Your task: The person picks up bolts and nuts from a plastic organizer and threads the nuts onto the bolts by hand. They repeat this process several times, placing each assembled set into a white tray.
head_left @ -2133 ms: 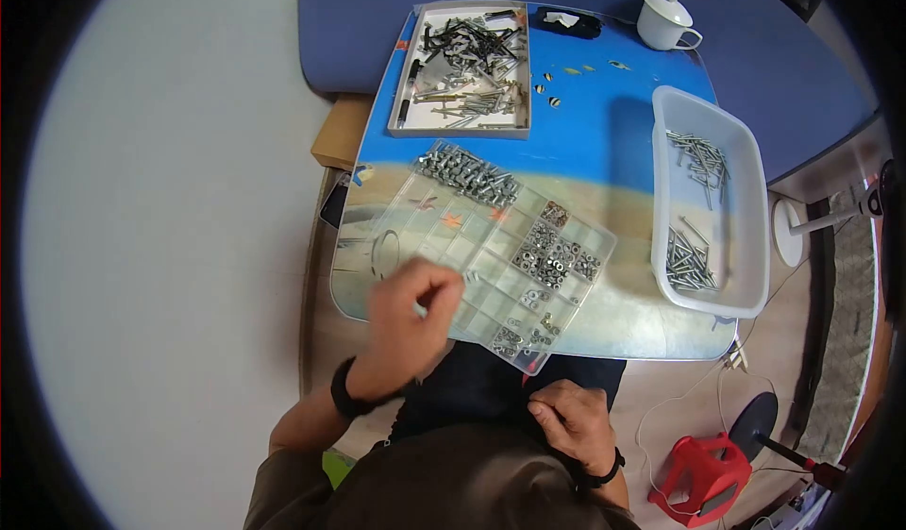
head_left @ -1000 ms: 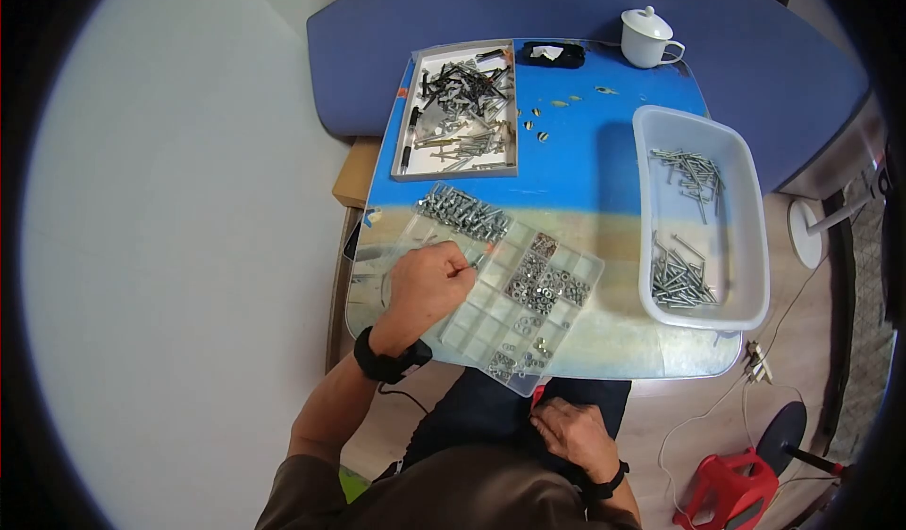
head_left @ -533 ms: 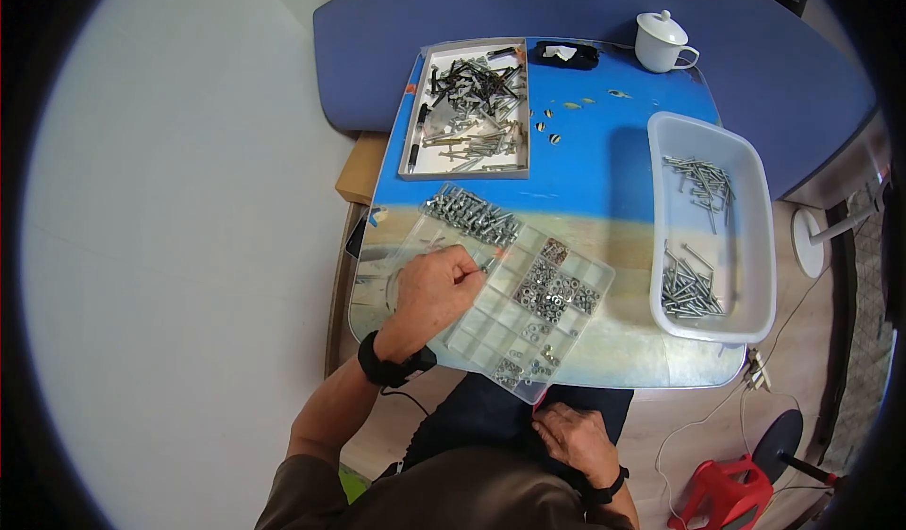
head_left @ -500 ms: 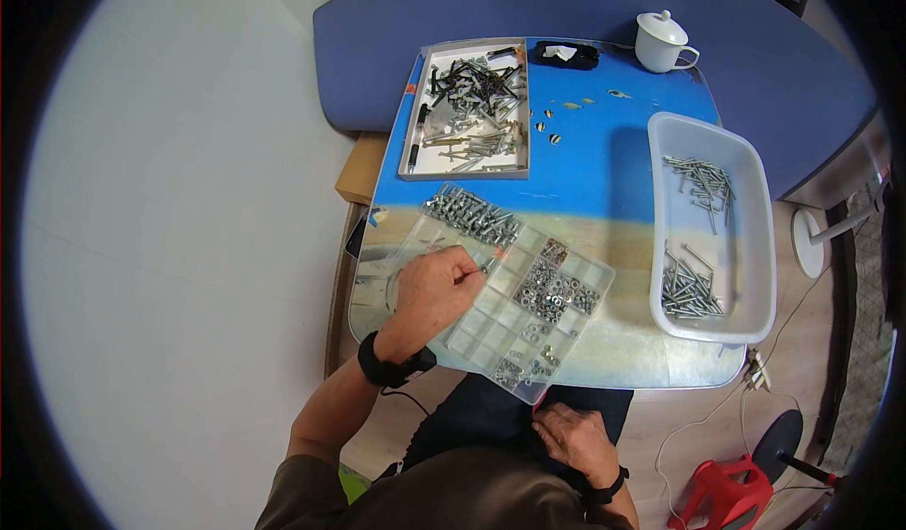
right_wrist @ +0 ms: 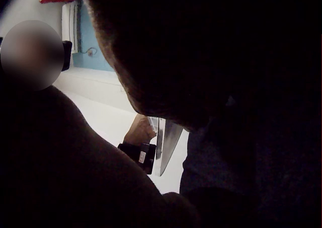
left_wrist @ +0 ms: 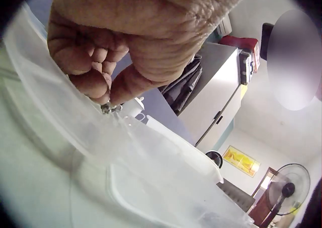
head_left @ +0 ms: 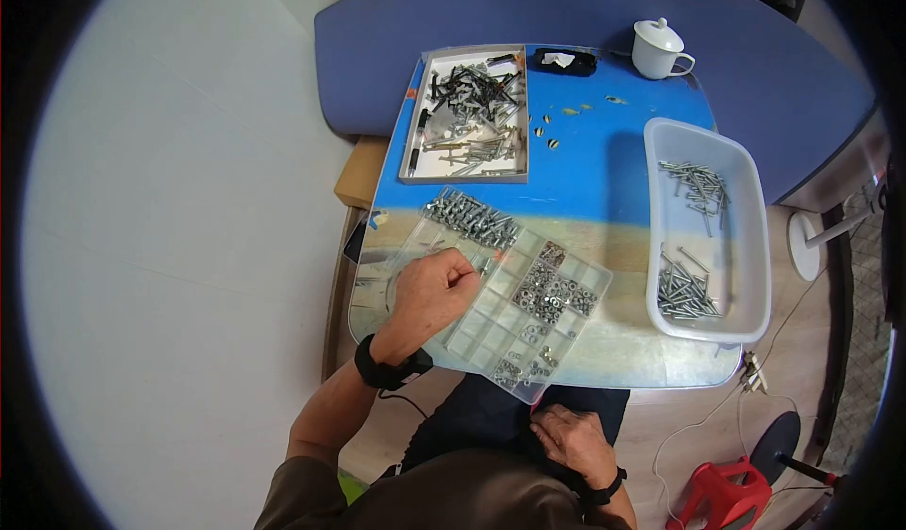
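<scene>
Closer to the bolts than about two seconds back, the left hand (head_left: pixel 429 294) has travelled up along the clear divided case (head_left: pixel 491 318), and its back now faces the head camera. Its thumb and index finger pinch a small metal piece (left_wrist: pixel 105 108); the piece is too small in the left wrist view to name exactly. In the head view the hand sits over the case's left part, its fingertips just beside the dividers.

The case lies at a slant on the counter (head_left: pixel 623 351), which has a blue and sandy printed top. Bolts (head_left: pixel 470 217) fill its compartment at 11 o'clock, nuts (head_left: pixel 543 289) crowd the compartments near 3 o'clock, and washers (head_left: pixel 508 373) lie in the one near 6 o'clock.

Around the case, a shallow white box (head_left: pixel 511 173) of mixed screws stands at between 11 and 12 o'clock, a black packet (head_left: pixel 580 64) past it at about 12, and a lidded white cup (head_left: pixel 656 56) at 1 o'clock. A translucent tub (head_left: pixel 665 218) holding two heaps of long screws is at between 2 and 3 o'clock.

The right hand (head_left: pixel 578 443) rests on the dark trousers near 5 o'clock, fingers loosely bent and relaxed; the right wrist view is too dark to add detail.
</scene>
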